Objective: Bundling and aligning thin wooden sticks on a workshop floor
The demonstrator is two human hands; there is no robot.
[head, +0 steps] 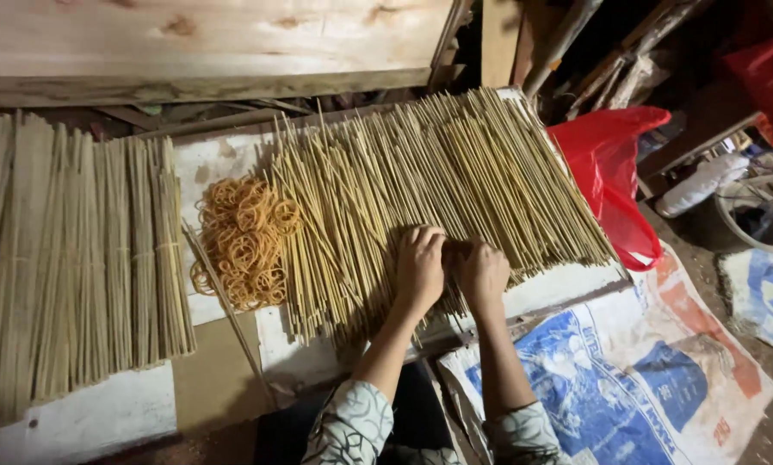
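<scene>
A wide layer of thin pale bamboo sticks [421, 181] lies spread over a white board [567, 288]. My left hand [419, 265] and my right hand [481, 271] rest side by side, palms down, on the near edge of the loose sticks, fingers curled into them. Whether either hand grips sticks is hidden by the backs of the hands. A heap of orange rubber bands [244, 241] lies just left of the loose sticks. Further left, tied bundles of sticks [77, 258] lie in a row.
A red plastic bag [610, 164] sits at the right of the board. Printed blue and white sacks [627, 379] cover the floor at the lower right. A wooden plank [206, 43] runs along the back. A round container [757, 215] stands far right.
</scene>
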